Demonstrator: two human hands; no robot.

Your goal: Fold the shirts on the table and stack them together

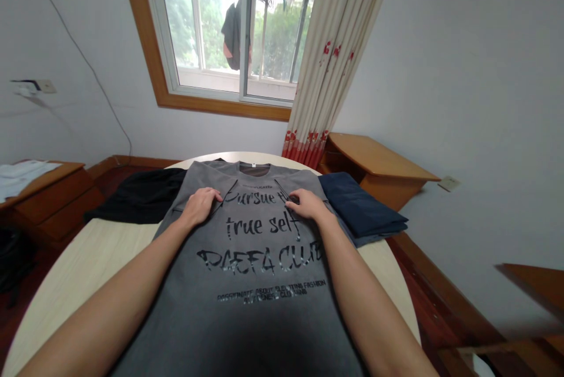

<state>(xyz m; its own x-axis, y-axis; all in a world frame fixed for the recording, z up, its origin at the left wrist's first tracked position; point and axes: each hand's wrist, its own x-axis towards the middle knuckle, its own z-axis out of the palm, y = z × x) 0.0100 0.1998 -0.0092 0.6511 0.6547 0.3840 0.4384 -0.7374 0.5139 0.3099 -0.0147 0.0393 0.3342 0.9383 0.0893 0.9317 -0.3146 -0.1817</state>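
Left hand point(201, 204) and right hand point(307, 204) set well apart, fingers bent, both touching the upper chest of a grey T-shirt point(259, 237); cannot tell whether either pinches cloth. T-shirt lies print up, mid-surface, collar toward the window point(209, 30). Pale round-edged surface point(88, 271) also carries black cloth point(141, 195) at left, folded navy cloth point(365, 208) at right. Room: red-patterned curtain point(339, 42) beside the window; wooden furniture point(383, 157) behind the navy cloth.

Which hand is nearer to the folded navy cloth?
Right. The right hand is on the grey shirt, left of the folded navy cloth; the left hand is farther away, across the printed lettering.
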